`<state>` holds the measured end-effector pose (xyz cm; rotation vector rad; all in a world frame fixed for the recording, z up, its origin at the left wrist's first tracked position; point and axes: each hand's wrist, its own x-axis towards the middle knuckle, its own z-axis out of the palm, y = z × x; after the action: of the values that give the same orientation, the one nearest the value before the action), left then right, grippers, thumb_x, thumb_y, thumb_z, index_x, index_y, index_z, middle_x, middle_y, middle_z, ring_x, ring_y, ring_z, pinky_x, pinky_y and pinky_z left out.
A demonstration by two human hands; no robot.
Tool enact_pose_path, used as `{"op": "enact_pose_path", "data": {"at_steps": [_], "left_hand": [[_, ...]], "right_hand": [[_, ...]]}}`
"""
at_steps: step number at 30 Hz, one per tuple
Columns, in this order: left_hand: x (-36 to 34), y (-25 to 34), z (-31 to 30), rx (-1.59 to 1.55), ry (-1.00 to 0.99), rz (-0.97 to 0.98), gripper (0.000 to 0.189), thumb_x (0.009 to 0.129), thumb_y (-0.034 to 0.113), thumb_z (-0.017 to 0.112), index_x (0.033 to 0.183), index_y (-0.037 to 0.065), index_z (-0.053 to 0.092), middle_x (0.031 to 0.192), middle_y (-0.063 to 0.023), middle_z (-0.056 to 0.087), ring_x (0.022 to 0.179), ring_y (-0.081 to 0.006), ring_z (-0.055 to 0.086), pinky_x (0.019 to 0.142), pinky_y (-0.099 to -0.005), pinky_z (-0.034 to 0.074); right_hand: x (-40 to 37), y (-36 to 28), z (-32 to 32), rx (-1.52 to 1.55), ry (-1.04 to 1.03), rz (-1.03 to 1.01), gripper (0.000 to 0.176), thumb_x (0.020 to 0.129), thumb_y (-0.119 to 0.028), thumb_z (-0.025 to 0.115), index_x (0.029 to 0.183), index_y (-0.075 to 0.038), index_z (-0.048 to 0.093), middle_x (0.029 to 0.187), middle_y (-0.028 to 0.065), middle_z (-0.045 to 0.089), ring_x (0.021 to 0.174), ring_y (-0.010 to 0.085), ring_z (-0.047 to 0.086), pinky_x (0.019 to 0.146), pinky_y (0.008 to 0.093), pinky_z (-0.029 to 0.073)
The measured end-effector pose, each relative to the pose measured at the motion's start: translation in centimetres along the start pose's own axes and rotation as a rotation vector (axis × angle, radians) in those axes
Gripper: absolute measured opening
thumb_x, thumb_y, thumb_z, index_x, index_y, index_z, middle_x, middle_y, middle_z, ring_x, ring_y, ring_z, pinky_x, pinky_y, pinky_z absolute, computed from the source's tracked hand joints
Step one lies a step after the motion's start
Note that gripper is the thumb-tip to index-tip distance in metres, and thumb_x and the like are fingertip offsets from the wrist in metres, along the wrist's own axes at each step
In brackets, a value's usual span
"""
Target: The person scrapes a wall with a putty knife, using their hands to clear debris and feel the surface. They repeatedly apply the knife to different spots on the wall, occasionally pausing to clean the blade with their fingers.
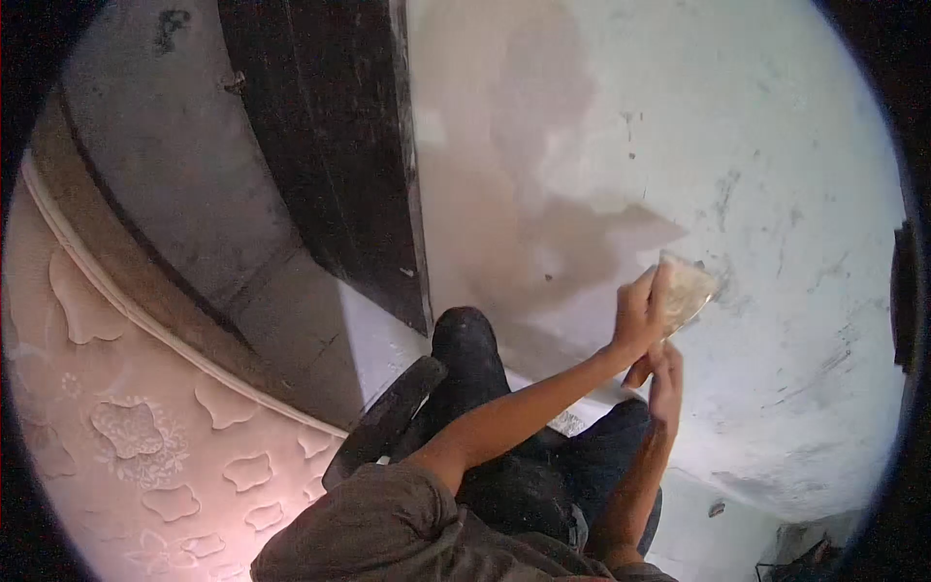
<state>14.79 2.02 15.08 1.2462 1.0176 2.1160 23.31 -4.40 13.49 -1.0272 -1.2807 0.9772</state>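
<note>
A flat, pale tan, fan-shaped piece [690,293] with a shiny curved edge is held up in front of the whitish wall [776,165]. Its exact kind cannot be made out. Around its near left side, the fingers of my left hand [638,315] are closed. Just below, my right hand [663,384] is closed at the narrow lower end of the piece. What sits inside the right fingers is mostly hidden. Whether the piece touches the wall cannot be told.
Dark smudges and scratches mark the wall. A dark door panel [330,136] stands to the left. A pink quilted mattress [136,407] fills the lower left. Beside my bent legs is a black armrest [393,417]. Dark items [810,558] lie at lower right.
</note>
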Motion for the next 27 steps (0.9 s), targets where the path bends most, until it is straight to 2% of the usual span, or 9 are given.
{"op": "enact_pose_path", "data": {"at_steps": [2,7,9,11,15,20,24,26,27], "left_hand": [[-3.1,-3.9,-2.7,0.129,-0.019,-0.110,0.042,0.102,0.031,0.043,0.083,-0.005,0.054,0.063,-0.0169,0.049,0.059,-0.0167,0.044,0.057,-0.0347,0.041],[-6.7,-15.8,-8.1,0.369,-0.400,-0.404,0.042,0.095,0.037,0.052,0.091,-0.004,0.062,0.080,-0.0229,0.065,0.073,-0.0319,0.065,0.068,-0.0432,0.049],[-7.6,-20.5,-11.3,1.060,-0.700,-0.442,0.046,0.090,0.043,0.052,0.097,0.000,0.067,0.096,-0.0240,0.067,0.089,-0.0367,0.067,0.076,-0.0486,0.052],[-9.0,-30.1,-14.3,1.127,-1.139,-0.608,0.042,0.086,0.040,0.056,0.100,0.003,0.068,0.106,-0.0247,0.065,0.094,-0.0406,0.064,0.083,-0.0502,0.051],[-7.2,-22.4,-12.6,0.913,-0.958,-0.599,0.041,0.087,0.039,0.055,0.104,0.004,0.068,0.107,-0.0244,0.065,0.100,-0.0418,0.062,0.086,-0.0502,0.049],[-9.4,-25.8,-12.0,0.711,-0.641,-0.484,0.045,0.092,0.045,0.051,0.107,0.004,0.066,0.103,-0.0216,0.067,0.097,-0.0426,0.063,0.083,-0.0514,0.048],[-10.1,-23.3,-11.4,0.776,-0.750,-0.431,0.046,0.091,0.045,0.056,0.108,0.003,0.064,0.093,-0.0168,0.069,0.087,-0.0343,0.066,0.077,-0.0462,0.051],[-10.1,-22.2,-11.5,0.404,-0.724,-0.884,0.048,0.088,0.042,0.064,0.112,0.000,0.060,0.092,-0.0106,0.068,0.082,-0.0226,0.066,0.073,-0.0374,0.053],[-10.4,-22.7,-11.9,0.407,-0.734,-0.878,0.048,0.088,0.042,0.064,0.112,0.000,0.060,0.092,-0.0106,0.068,0.082,-0.0226,0.066,0.073,-0.0374,0.053]], "right_hand": [[0.4,5.9,-2.7,-0.021,-0.488,0.086,0.040,0.101,-0.027,0.047,0.076,0.002,0.057,0.056,0.0094,0.057,0.051,0.0168,0.054,0.053,0.0286,0.042],[-1.4,14.7,-5.0,0.009,-0.536,0.293,0.042,0.101,-0.032,0.047,0.074,-0.001,0.054,0.054,0.0094,0.054,0.048,0.0192,0.057,0.045,0.0317,0.047],[-1.8,18.0,-5.3,0.031,-0.482,0.361,0.042,0.100,-0.033,0.048,0.073,-0.001,0.054,0.053,0.0085,0.054,0.047,0.0192,0.057,0.043,0.0321,0.046],[-2.5,19.5,-5.2,-0.037,-0.328,0.418,0.041,0.097,-0.033,0.050,0.069,-0.003,0.054,0.051,0.0062,0.052,0.043,0.0185,0.054,0.041,0.0313,0.045],[-4.0,23.4,-5.9,0.159,-0.211,0.460,0.040,0.095,-0.032,0.053,0.065,-0.005,0.053,0.051,0.0065,0.050,0.042,0.0192,0.052,0.043,0.0327,0.046],[-3.7,25.2,-6.6,0.124,-0.265,0.569,0.042,0.095,-0.031,0.053,0.063,-0.004,0.053,0.049,0.0065,0.048,0.042,0.0195,0.052,0.043,0.0334,0.046],[-3.7,26.2,-6.8,0.172,-0.333,0.533,0.040,0.094,-0.029,0.056,0.064,-0.003,0.055,0.050,0.0065,0.049,0.043,0.0201,0.052,0.044,0.0340,0.046],[-3.7,26.2,-6.6,0.159,-0.310,0.567,0.039,0.094,-0.029,0.058,0.064,-0.004,0.054,0.049,0.0058,0.048,0.042,0.0196,0.050,0.043,0.0345,0.045],[-3.7,26.0,-6.6,0.135,-0.336,0.577,0.039,0.093,-0.029,0.058,0.065,-0.004,0.054,0.049,0.0057,0.047,0.042,0.0194,0.049,0.044,0.0346,0.045]]}}
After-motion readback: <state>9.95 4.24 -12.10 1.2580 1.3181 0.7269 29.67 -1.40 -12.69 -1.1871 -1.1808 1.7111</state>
